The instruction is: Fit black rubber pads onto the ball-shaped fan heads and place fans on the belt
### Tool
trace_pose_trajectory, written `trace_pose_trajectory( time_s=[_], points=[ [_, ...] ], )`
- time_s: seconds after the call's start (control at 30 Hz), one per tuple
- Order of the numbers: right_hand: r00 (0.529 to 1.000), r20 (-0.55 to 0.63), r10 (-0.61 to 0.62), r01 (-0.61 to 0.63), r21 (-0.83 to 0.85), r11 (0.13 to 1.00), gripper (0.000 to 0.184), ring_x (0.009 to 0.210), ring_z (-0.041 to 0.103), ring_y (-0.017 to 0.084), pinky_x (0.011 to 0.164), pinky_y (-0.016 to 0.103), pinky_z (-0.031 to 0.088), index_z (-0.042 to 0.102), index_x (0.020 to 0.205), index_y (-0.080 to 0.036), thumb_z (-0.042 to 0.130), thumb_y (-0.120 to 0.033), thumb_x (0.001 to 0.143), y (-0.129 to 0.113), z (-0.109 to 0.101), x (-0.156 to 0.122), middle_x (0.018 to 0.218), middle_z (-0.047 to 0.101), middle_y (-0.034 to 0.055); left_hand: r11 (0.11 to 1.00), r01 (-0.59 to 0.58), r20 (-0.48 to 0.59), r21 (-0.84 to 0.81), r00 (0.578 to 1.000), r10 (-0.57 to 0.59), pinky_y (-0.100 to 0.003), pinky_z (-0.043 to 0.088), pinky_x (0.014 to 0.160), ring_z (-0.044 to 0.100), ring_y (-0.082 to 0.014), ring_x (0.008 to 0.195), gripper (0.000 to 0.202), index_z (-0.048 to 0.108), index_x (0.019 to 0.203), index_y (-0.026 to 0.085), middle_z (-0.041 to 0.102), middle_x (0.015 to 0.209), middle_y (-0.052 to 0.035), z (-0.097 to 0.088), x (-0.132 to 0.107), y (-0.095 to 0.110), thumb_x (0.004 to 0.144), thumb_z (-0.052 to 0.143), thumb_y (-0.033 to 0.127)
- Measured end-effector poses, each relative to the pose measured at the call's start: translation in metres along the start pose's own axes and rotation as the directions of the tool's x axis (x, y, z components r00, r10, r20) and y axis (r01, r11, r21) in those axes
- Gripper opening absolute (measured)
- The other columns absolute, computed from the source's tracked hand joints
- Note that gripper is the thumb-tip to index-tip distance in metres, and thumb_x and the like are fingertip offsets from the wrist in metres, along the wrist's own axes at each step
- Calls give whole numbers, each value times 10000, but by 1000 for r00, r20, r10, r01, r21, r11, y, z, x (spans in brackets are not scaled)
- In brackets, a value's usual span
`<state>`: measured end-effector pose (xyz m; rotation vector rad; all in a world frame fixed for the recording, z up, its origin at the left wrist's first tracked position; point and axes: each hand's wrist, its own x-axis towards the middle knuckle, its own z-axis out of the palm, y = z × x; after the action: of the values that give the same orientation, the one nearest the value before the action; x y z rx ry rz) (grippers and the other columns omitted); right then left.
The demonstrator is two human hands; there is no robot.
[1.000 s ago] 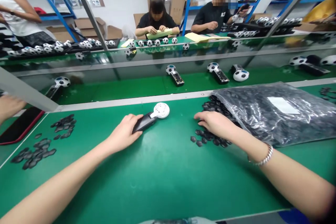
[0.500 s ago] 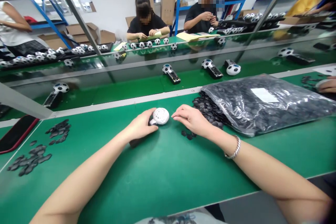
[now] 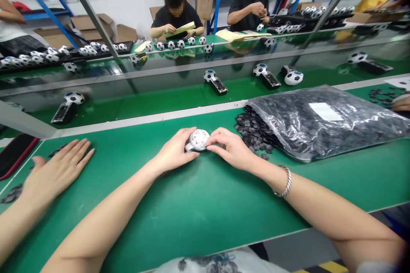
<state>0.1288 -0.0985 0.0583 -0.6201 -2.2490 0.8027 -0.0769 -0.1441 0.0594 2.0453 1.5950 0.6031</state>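
Observation:
My left hand (image 3: 174, 149) is closed around a device with a white round head (image 3: 200, 138), whose face carries a speckled pattern of small openings. Its lower part is mostly hidden under my palm. The thumb and fingers of my right hand (image 3: 231, 148) are pinched together at the right rim of that head. Whatever lies between those fingertips is too small to make out. Just right of my right hand is a heap of flat black pieces (image 3: 256, 130), spilling from a clear plastic bag (image 3: 333, 123) full of the same pieces.
A co-worker's flat hand (image 3: 56, 172) covers black pieces at the left, near a red-edged phone (image 3: 17, 153). Behind the metal edge (image 3: 160, 120), football-patterned devices with black bodies (image 3: 269, 79) lie on a green belt (image 3: 179, 98). Several people sit or stand beyond, with rows of small footballs (image 3: 171, 45).
My right hand has moved left, so its pinched fingertips now meet the rim of the white head. A co-worker's hand has come in from the left over the black pieces.

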Motion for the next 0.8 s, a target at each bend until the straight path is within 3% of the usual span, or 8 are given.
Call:
trace_pose_trajectory(
  time_s=[0.17, 0.4, 0.53, 0.63, 0.8],
  points=[
    [998, -48, 36, -32, 95, 995, 54, 869, 510, 160, 831, 311, 411, 631, 798, -180, 624, -128, 789, 9, 14, 3, 867, 497, 25, 1000, 8, 2, 9, 1000, -8, -400, 420, 919, 489, -286, 1120, 730, 373, 1307, 200, 468, 1290, -103, 0, 3, 2, 670, 636, 440],
    [989, -91, 118, -102, 171, 980, 105, 1026, 463, 192, 901, 352, 385, 583, 699, -172, 683, -157, 729, 15, 19, 3, 1005, 464, 51, 1000, 10, -36, 8, 999, -10, -368, 466, 810, 567, -259, 984, 592, 455, 1193, 215, 563, 1156, -71, 1, 7, 6, 672, 637, 430],
    [981, -64, 181, -161, 247, 956, 181, 1121, 431, 207, 861, 343, 420, 535, 815, -184, 687, -180, 715, 17, 20, 3, 1166, 463, 73, 1000, 13, -41, -5, 999, -13, -331, 473, 752, 589, -231, 914, 537, 468, 1161, 226, 581, 1121, -54, 1, 6, 9, 678, 630, 398],
    [972, -54, 227, -200, 308, 930, 276, 1083, 482, 200, 831, 339, 440, 469, 878, -189, 687, -175, 709, 16, 23, 5, 1140, 523, 74, 1000, 26, -40, -2, 999, -26, -306, 473, 705, 598, -213, 863, 493, 482, 1135, 237, 600, 1082, -39, 1, 7, 8, 693, 612, 412],
    [969, -44, 243, -224, 255, 940, 328, 1022, 521, 194, 797, 319, 452, 471, 911, -175, 715, -162, 692, 17, 22, 8, 1103, 553, 66, 992, 50, -21, 114, 999, -48, -334, 478, 693, 596, -227, 855, 488, 480, 1142, 252, 610, 1054, -39, -1, 4, 7, 713, 575, 467]
  ],
)
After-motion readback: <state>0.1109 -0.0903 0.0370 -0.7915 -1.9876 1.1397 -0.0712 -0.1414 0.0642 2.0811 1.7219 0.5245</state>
